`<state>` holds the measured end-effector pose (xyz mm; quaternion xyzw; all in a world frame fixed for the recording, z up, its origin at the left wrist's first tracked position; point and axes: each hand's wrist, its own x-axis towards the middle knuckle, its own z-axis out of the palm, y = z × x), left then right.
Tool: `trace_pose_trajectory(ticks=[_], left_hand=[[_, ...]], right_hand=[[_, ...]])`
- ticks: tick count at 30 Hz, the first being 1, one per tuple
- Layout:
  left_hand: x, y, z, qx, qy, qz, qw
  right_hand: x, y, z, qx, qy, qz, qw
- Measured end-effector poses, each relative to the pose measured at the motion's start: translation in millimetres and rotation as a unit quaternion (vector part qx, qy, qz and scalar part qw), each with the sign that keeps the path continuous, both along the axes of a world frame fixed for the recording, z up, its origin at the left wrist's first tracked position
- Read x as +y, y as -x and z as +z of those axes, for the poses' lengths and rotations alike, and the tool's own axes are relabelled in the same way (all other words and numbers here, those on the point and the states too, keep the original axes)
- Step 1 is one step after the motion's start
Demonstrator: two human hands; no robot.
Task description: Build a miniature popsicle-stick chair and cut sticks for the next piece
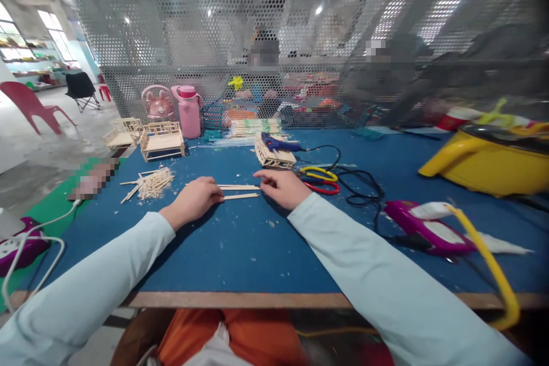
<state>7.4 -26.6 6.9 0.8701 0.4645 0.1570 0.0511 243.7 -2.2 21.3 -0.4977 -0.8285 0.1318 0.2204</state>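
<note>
My left hand (195,199) rests on the blue table top (240,240), fingers curled over the left ends of two flat wooden sticks (240,192). On the other side, my right hand (281,186) pinches the right ends of the same sticks. The sticks lie side by side, flat on the table between both hands. A blue glue gun (278,144) sits on a small wooden stick frame (271,157) just behind my right hand.
A pile of stick scraps (152,183) lies left. Small wooden furniture models (162,140), a pink flask (189,110), yellow and red pliers (321,179), black cables (360,183), a yellow tub (484,163) and a pink tool (422,229) surround the hands. People sit behind a mesh screen (300,40).
</note>
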Motion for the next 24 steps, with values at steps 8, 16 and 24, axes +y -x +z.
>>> trace_pose_trajectory(ticks=[8, 16, 24], left_hand=[[-10.1, 22.6, 8.5, -0.075, -0.014, 0.017, 0.997], [-7.7, 22.2, 2.3, -0.011, 0.035, -0.005, 0.999], [-8.7, 32.5, 14.6, 0.005, 0.016, 0.076, 0.997]], right_hand=[[-1.1, -46.3, 23.7, -0.185, 0.098, -0.109, 0.972], [-16.9, -19.2, 18.6, -0.277, 0.147, -0.123, 0.941], [-11.4, -17.9, 16.7, -0.212, 0.017, -0.112, 0.971]])
